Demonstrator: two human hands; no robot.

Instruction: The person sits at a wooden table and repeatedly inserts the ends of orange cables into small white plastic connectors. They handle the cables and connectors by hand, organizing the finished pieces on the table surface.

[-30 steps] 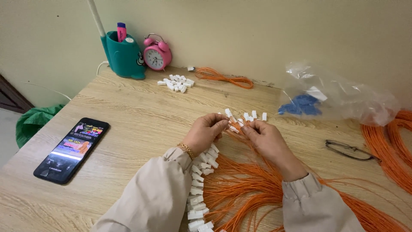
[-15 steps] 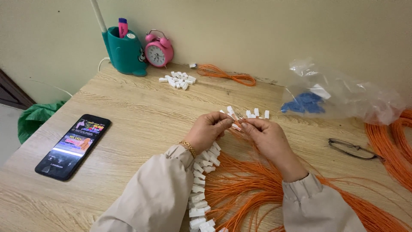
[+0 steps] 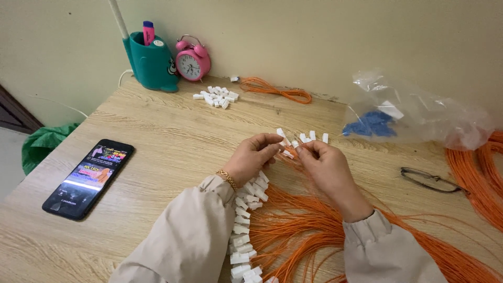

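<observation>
Now my left hand (image 3: 252, 157) and right hand (image 3: 325, 162) both pinch one white connector (image 3: 287, 153), orange wires (image 3: 309, 225) trailing near.

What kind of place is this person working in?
Probably a home desk used for piecework, not a factory: a wooden table against a plain wall, with a pink alarm clock, a teal pen holder and a phone beside bundles of orange cables.
</observation>
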